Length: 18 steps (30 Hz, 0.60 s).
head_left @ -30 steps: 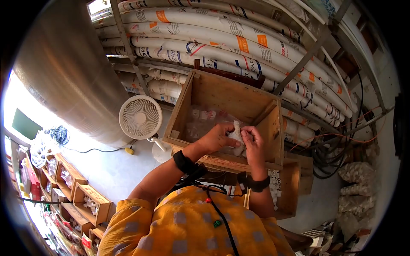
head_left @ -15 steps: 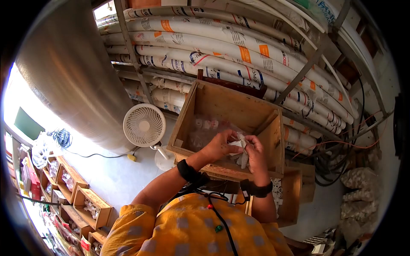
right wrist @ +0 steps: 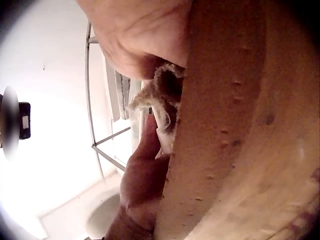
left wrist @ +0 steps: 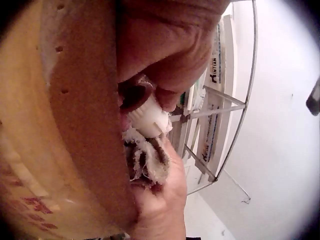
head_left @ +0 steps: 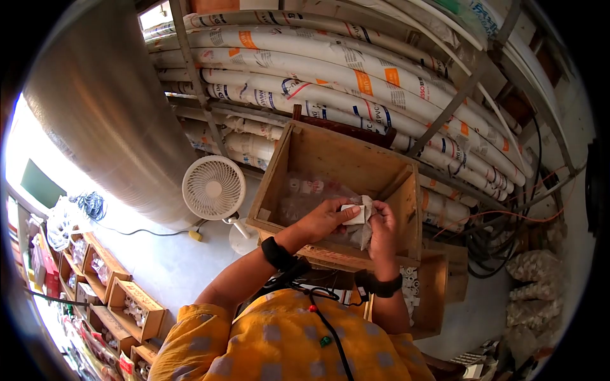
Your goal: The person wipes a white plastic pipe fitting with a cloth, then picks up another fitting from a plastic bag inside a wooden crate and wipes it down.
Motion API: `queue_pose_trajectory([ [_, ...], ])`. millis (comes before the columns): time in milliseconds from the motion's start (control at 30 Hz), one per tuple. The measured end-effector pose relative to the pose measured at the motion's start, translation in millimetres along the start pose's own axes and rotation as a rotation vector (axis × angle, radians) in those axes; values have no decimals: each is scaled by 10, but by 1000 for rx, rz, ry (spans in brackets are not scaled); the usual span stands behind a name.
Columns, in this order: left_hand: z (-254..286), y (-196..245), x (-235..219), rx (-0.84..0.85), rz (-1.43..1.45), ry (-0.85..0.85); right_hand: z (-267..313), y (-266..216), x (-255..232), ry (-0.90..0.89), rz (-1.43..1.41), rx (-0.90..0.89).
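Over the near side of a wooden box (head_left: pixel 343 149), my left hand (head_left: pixel 319 220) grips a white plastic pipe fitting (head_left: pixel 354 215). Its hollow round end shows in the left wrist view, where the fitting (left wrist: pixel 150 119) is pinched between fingers and thumb. Facing it, my right hand (head_left: pixel 384 236) holds a frayed greyish rag (head_left: pixel 366 230) against the fitting's other end. Part of the rag (right wrist: pixel 162 97) forms a loose fold in the right wrist view. Clear plastic bags (head_left: pixel 308 193) lie inside the box below the hands.
A white fan (head_left: pixel 214 185) stands left of the box. Wrapped pipes (head_left: pixel 305 60) fill a metal rack behind it. Below right, another wooden box (head_left: pixel 432 295) holds small white fittings. More wooden bins (head_left: pixel 135 308) line the left, and coiled black hoses (head_left: pixel 489 244) lie on the right.
The rag, earlier upright and bunched over the fitting, now hangs at its right side, leaving the white fitting more exposed. Both hands stay over the box and have turned slightly.
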<state>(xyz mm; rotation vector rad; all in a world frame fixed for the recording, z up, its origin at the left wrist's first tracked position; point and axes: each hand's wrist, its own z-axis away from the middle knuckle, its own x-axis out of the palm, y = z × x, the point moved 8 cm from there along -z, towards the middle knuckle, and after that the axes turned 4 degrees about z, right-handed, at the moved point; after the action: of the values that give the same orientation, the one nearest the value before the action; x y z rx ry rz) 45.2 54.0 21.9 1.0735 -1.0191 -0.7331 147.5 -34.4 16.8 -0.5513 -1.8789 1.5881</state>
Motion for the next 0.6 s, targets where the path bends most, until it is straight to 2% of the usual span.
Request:
queue_pose_trajectory([
  [100,23,19,5,-25,9,3,-5,-66,-36,58,-139,-63],
  [200,8,-10,12,-32,28,-11,14,-102,15,-3,-100,-69],
  [300,14,-14,4,-49,28,-15,57,-172,206,-131,179,6],
  [400,28,22,17,-49,5,-56,3,-52,178,-209,115,-33],
  [500,24,10,48,-43,-34,-128,18,-57,143,-196,148,-55],
  [600,30,4,74,-29,-47,-112,19,35,126,-216,-24,46],
])
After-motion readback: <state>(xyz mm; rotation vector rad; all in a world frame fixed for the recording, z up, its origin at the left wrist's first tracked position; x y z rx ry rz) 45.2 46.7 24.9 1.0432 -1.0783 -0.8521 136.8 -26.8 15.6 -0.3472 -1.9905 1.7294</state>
